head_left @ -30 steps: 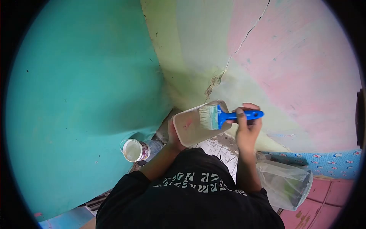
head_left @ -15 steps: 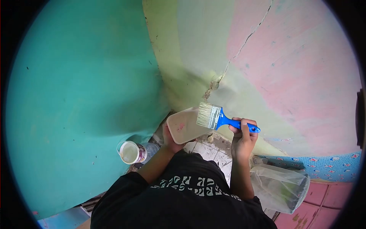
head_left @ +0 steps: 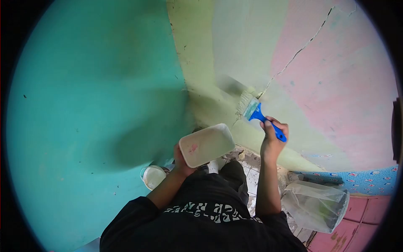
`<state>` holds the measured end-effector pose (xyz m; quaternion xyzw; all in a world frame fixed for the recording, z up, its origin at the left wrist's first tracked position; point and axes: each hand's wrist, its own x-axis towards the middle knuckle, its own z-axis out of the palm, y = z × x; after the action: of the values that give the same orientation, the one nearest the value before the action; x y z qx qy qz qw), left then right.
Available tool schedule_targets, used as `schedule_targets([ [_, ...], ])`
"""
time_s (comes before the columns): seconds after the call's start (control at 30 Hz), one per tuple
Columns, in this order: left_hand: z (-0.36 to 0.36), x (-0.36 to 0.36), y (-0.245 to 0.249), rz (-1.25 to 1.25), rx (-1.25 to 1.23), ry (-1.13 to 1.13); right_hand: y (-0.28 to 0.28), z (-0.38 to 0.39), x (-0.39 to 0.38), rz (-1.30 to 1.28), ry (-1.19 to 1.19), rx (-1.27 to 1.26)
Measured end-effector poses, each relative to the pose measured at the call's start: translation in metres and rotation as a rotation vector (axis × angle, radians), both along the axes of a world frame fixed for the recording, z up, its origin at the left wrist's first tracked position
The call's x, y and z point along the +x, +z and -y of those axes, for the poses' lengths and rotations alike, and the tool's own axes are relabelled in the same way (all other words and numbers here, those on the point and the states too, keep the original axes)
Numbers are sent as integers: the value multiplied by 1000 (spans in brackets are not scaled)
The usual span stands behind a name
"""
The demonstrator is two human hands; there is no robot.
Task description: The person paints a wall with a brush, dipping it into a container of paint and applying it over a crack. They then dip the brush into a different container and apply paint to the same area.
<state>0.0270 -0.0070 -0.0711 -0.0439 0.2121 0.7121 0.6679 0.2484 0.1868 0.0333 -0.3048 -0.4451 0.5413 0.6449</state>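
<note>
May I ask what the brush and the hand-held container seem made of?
Brush: blue handle probably smooth plastic, by its moulded curves; bristles fibrous, showing strands, natural or synthetic unclear.
Container: likely smooth, pale plastic, given its rounded corners.

A gap lies between the plastic tub [head_left: 208,145] and right hand [head_left: 273,138]; the teal wall [head_left: 92,105] bars the left, a transparent container [head_left: 315,206] the lower right

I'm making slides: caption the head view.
Right hand holds a blue-handled flat paintbrush at a cracked pastel wall, left hand a pale rectangular tub.
</note>
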Motion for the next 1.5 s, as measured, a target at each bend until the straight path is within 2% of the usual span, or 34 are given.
schedule_targets([
  [0.1, 15, -15, -3, -54, 5, 7, -51, -27, -33, 250, 33, 185],
  [0.23, 25, -18, 15, -14, -35, 12, -87, -54, -78, 706, 73, 575],
  [0.27, 27, -18, 11, -29, -26, 24, -94, -61, -82, 782, 101, 574],
  [0.37, 28, -22, 4, -62, -28, 38, -73, -78, -68, 848, 83, 648],
  [0.5, 30, -21, 5, -77, -54, 48, 15, -62, -27, 801, -176, 768],
  [0.53, 32, -20, 5, -75, -55, 48, 26, -52, -23, 803, -254, 722],
  [0.63, 36, -21, 6, -40, -79, 49, 9, -36, -30, 772, -192, 880],
  [0.7, 38, -22, 8, -36, -87, 49, -36, -35, -49, 853, 28, 870],
  [0.77, 41, -25, 4, -63, -83, 50, -81, -48, -67, 948, 147, 889],
  [0.87, 48, -27, -4, -110, -83, 69, -106, -78, -68, 1106, 179, 822],
  [0.97, 50, -31, -2, -88, -112, 116, -26, -67, -43, 1025, -4, 851],
  [1.0, 53, -32, -3, -82, -108, 120, -2, -60, -34, 957, -144, 905],
  [1.03, 56, -33, -5, -74, -103, 125, 11, -54, -29, 886, -283, 954],
  [1.13, 59, -36, -13, -56, -83, 117, 8, -36, -26, 814, -363, 885],
  [1.27, 57, -36, -5, -70, -85, 112, -70, -39, -51, 959, 24, 904],
  [1.33, 55, -37, 0, -33, -104, 118, -86, -53, -61, 1080, 157, 892],
  [1.37, 54, -38, -1, -46, -101, 115, -82, -61, -55, 1078, 118, 863],
  [1.43, 52, -42, -6, -67, -93, 111, -36, -68, -40, 1074, 44, 809],
  [1.5, 52, -43, -7, -24, -55, 103, 13, -62, -26, 980, -102, 941],
])
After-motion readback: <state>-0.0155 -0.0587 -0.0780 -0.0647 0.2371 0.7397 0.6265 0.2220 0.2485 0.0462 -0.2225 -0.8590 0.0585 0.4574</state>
